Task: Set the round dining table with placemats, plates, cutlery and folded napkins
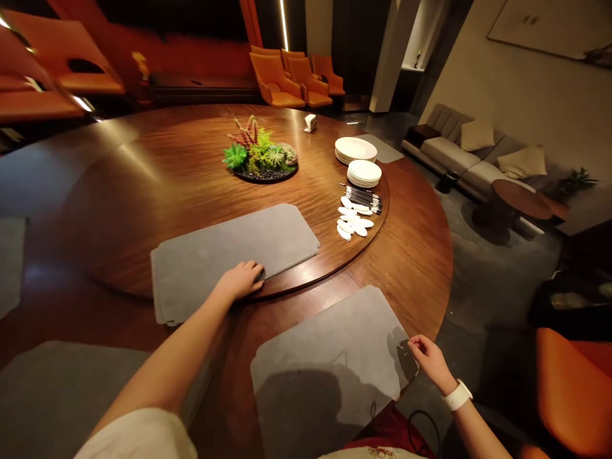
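My left hand lies over the front edge of a stack of grey placemats on the round wooden turntable. Its fingers are stretched out and spread a little, with the fingertips at the turntable's rim. A single grey placemat lies on the table in front of me, shaded by my shadow. At its right edge is my right hand, thumb and fingers pinched together on the mat's border. A white band circles that wrist.
On the turntable's right stand stacked white plates, stacked smaller dishes, dark chopsticks and several white spoons. A plant arrangement sits mid-table. Another placemat lies at left. An orange chair stands right.
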Action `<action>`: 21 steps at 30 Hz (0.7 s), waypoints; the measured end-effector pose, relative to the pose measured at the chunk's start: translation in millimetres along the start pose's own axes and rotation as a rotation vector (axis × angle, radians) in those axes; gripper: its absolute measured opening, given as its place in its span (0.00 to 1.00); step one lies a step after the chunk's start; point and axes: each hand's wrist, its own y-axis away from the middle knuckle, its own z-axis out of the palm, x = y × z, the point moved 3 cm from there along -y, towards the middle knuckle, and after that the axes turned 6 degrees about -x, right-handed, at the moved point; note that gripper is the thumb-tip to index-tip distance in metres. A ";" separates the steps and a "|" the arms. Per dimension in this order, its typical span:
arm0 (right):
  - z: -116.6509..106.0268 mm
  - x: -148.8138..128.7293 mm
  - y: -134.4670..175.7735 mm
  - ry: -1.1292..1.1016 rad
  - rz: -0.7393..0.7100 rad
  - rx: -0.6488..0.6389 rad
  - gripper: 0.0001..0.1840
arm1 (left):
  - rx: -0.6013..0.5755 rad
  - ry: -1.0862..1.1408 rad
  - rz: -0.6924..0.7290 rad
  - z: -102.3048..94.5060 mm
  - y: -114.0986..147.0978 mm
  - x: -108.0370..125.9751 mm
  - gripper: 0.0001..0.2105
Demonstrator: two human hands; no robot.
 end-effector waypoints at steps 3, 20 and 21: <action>-3.1 9.9 5.9 -0.022 0.051 0.027 0.28 | -0.041 -0.033 0.086 3.3 -1.8 -10.7 0.21; -10.4 0.5 -1.0 -0.057 0.068 -0.041 0.23 | 0.075 0.173 -0.240 -24.3 24.5 -4.1 0.26; -11.8 0.8 0.9 -0.059 0.068 -0.038 0.23 | 0.118 0.181 -0.303 -30.6 26.6 -4.4 0.26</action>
